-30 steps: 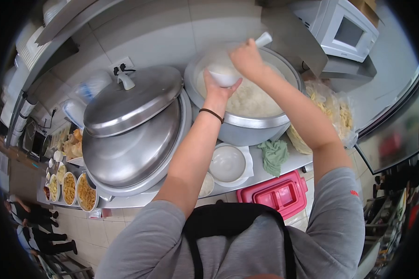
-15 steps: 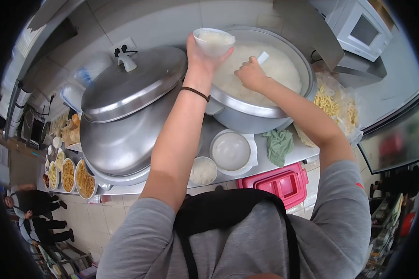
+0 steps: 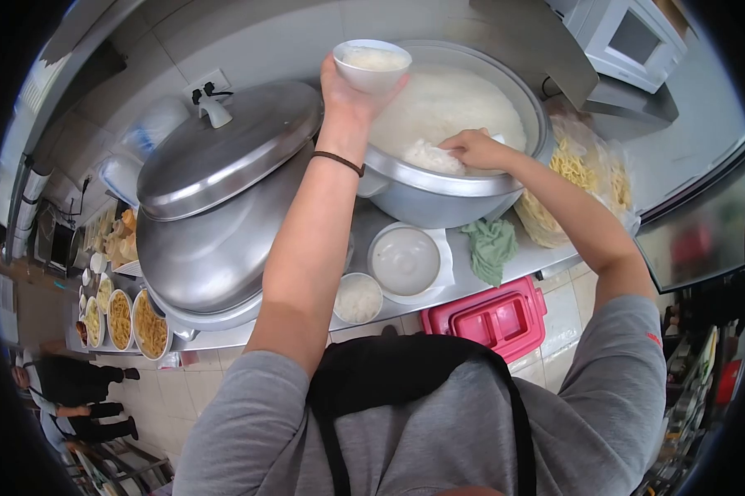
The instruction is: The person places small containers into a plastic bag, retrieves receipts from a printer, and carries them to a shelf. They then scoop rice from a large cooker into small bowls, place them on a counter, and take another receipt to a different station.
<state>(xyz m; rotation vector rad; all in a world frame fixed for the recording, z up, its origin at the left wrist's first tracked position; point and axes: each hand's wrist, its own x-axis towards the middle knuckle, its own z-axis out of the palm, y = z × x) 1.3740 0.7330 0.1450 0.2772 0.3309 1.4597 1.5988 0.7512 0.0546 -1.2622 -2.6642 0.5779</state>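
My left hand (image 3: 352,93) holds up a white bowl (image 3: 372,78) with some rice in it, beside the far left rim of a large metal pot (image 3: 439,198). White rice (image 3: 451,103) fills much of the pot. My right hand (image 3: 476,151) is closed round a white rice paddle (image 3: 498,139), of which only the handle end shows. A heaped clump of rice (image 3: 433,157) sits at the paddle's hidden blade, close to the pot's near rim. In front of the pot stand a small bowl of rice (image 3: 359,298) and a larger round bowl (image 3: 404,260).
Left of the rice pot is a second big pot with its metal lid (image 3: 232,153) resting tilted. A green cloth (image 3: 490,248) and a bag of noodle-like strips (image 3: 575,169) lie to the right. Below is a pink lidded bin (image 3: 488,322). Two people stand far left.
My right hand has moved down towards the pot's near rim, and a clump of rice now shows beside it. My left hand still holds the bowl aloft, now tilted a little differently.
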